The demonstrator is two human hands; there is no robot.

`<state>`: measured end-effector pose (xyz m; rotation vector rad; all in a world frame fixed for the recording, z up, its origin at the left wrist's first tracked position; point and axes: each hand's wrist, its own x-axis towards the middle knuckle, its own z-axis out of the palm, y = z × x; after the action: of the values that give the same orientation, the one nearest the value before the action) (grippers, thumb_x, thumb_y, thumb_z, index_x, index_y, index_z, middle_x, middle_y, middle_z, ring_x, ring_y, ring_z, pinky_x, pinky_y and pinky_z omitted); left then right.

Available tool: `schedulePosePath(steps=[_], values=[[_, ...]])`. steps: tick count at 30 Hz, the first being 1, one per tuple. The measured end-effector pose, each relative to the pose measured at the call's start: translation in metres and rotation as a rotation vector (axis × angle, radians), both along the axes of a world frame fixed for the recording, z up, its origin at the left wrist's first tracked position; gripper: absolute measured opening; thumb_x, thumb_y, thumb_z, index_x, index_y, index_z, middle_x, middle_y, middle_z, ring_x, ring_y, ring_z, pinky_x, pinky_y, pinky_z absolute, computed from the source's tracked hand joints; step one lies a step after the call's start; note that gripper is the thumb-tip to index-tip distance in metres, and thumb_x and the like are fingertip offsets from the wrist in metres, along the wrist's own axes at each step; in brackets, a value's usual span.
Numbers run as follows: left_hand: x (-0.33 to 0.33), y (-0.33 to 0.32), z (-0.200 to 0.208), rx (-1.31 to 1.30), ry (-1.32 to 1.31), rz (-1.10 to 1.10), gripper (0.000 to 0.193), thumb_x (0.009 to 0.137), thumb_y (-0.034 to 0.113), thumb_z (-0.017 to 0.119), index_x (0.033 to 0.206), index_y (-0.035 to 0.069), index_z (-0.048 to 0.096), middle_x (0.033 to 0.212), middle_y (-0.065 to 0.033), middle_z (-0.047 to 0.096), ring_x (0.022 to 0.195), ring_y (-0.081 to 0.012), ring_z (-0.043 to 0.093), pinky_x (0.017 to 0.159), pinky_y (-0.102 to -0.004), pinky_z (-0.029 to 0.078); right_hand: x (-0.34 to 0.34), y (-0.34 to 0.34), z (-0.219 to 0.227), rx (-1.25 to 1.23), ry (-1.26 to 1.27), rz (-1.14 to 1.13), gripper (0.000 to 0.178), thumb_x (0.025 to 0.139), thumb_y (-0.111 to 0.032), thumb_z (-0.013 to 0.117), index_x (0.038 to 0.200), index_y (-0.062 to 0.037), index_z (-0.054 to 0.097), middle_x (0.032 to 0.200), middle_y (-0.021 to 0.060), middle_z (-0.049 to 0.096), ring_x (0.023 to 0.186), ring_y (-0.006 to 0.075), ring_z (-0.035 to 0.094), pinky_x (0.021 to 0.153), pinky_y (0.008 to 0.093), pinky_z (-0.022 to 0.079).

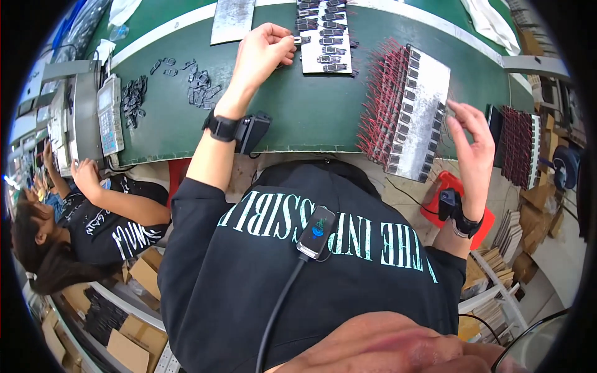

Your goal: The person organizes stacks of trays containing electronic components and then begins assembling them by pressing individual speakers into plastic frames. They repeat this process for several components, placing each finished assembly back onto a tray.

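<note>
Small black rectangular module (305, 40) pinched in your left hand (268, 55) at the top centre of the frame

You hold this module between the thumb and fingertips of your left hand, which are pressed together at the left edge of a long silvery metal plate (309, 59). That plate bears columns of similar black modules (332, 41), with thin dark-red wires showing along its right side.

Your right hand (477, 138), at the right of the frame, has its fingers curved and parted from the thumb. Its fingertips are just beside the right edge of a tilted stack of silvery plates (429, 78); you cannot tell from this view whether they touch it. Black modules line both long sides of the top plate, and red wires (380, 93) fan out to the left of the stack.

Your work lies on a green tabletop (298, 118). Toward the upper left you have two loose piles of small black pieces (202, 89), and left of them a grey device with a keypad (110, 115). One bare grey metal plate (232, 22) lies at the upper edge, left of your plate of modules.
</note>
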<state>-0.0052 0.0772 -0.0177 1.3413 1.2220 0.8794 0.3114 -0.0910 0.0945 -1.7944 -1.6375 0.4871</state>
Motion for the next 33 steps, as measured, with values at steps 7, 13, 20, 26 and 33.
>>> schedulePosePath(steps=[7, 13, 20, 26, 33], values=[[0.006, 0.005, -0.007, 0.045, 0.146, 0.014, 0.021, 0.088, 0.018, 0.067, 0.096, -0.001, 0.064, 0.081, -0.0113, 0.071, 0.069, -0.0165, 0.07, 0.065, -0.0273, 0.056, 0.001, -0.005, -0.009, -0.09, -0.055, -0.015, 0.024, 0.088, 0.002, 0.065, 0.112, -0.0005, 0.069, 0.104, 0.0057, 0.064, 0.09, 0.0116, 0.061, 0.082, 0.0236, 0.049], [0.016, -0.013, 0.007, 0.695, 0.714, 0.07, 0.021, 0.086, 0.022, 0.07, 0.102, 0.008, 0.069, 0.097, -0.0049, 0.068, 0.09, -0.0229, 0.065, 0.076, -0.034, 0.054, 0.004, -0.006, -0.01, -0.05, -0.122, 0.011, 0.025, 0.086, 0.003, 0.066, 0.111, -0.0007, 0.069, 0.102, 0.0072, 0.064, 0.088, 0.0134, 0.062, 0.08, 0.0243, 0.05], [0.018, -0.011, 0.007, 0.939, 0.88, -0.022, 0.021, 0.085, 0.018, 0.069, 0.105, 0.011, 0.072, 0.106, -0.0014, 0.064, 0.104, -0.0219, 0.057, 0.083, -0.0344, 0.053, 0.005, -0.007, -0.01, -0.022, -0.131, 0.006, 0.025, 0.086, 0.003, 0.065, 0.11, -0.0014, 0.069, 0.103, 0.0082, 0.064, 0.089, 0.0144, 0.063, 0.081, 0.0256, 0.05], [0.018, -0.006, 0.006, 1.01, 0.883, -0.053, 0.021, 0.084, 0.015, 0.069, 0.104, 0.009, 0.071, 0.104, -0.0014, 0.066, 0.102, -0.0217, 0.057, 0.084, -0.0328, 0.052, 0.006, -0.005, -0.01, -0.029, -0.114, 0.013, 0.025, 0.086, 0.004, 0.065, 0.111, -0.0017, 0.069, 0.105, 0.0082, 0.064, 0.089, 0.0144, 0.063, 0.082, 0.0259, 0.05], [0.016, -0.006, 0.007, 1.031, 0.898, -0.097, 0.019, 0.084, 0.014, 0.068, 0.102, 0.008, 0.071, 0.104, -0.0017, 0.067, 0.102, -0.0221, 0.058, 0.085, -0.0324, 0.052, 0.005, -0.006, -0.011, -0.025, -0.094, 0.007, 0.025, 0.087, 0.003, 0.065, 0.111, -0.0014, 0.069, 0.105, 0.008, 0.064, 0.089, 0.0141, 0.063, 0.082, 0.0258, 0.05]])
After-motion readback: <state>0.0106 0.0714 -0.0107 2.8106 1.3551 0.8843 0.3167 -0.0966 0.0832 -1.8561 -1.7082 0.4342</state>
